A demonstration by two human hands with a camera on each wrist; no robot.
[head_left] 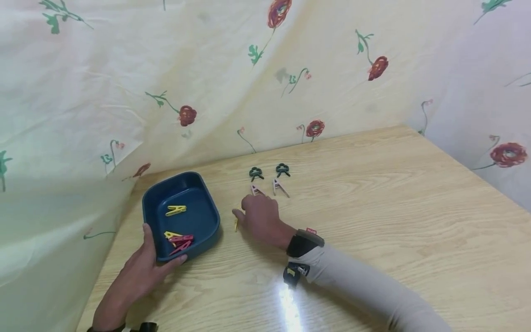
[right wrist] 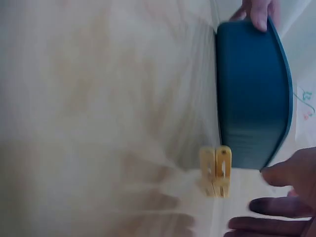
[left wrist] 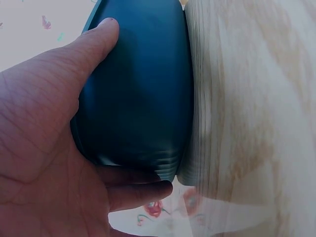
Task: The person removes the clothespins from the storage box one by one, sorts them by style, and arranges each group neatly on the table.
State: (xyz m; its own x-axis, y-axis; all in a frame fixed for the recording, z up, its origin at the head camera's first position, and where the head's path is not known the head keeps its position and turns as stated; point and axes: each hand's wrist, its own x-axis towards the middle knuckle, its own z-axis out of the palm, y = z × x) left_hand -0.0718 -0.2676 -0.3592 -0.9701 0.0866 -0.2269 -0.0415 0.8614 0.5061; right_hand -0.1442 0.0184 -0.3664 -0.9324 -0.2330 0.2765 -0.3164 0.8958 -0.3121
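Observation:
My left hand [head_left: 138, 269] grips the near left corner of a dark blue plastic tray [head_left: 213, 221], thumb against the near wall and fingers along the left side. Two yellow clothespins [head_left: 176, 210] and two red clothespins [head_left: 182, 246] lie inside it. Right of the tray, my right hand [head_left: 260, 216] hovers beside a single yellow clothespin [right wrist: 222, 173] on the table. In the right wrist view its fingers are spread and apart from that clothespin. Just beyond the hand lie two pale pink clothespins [head_left: 280, 188], the left one partly hidden by the hand.
Two dark green spring clips [head_left: 283, 169] sit farther back on the wooden table [head_left: 373, 207]. Flowered cloth [head_left: 232, 83] hangs along the back and left edges. A lit device [head_left: 295, 273] is strapped at the right wrist.

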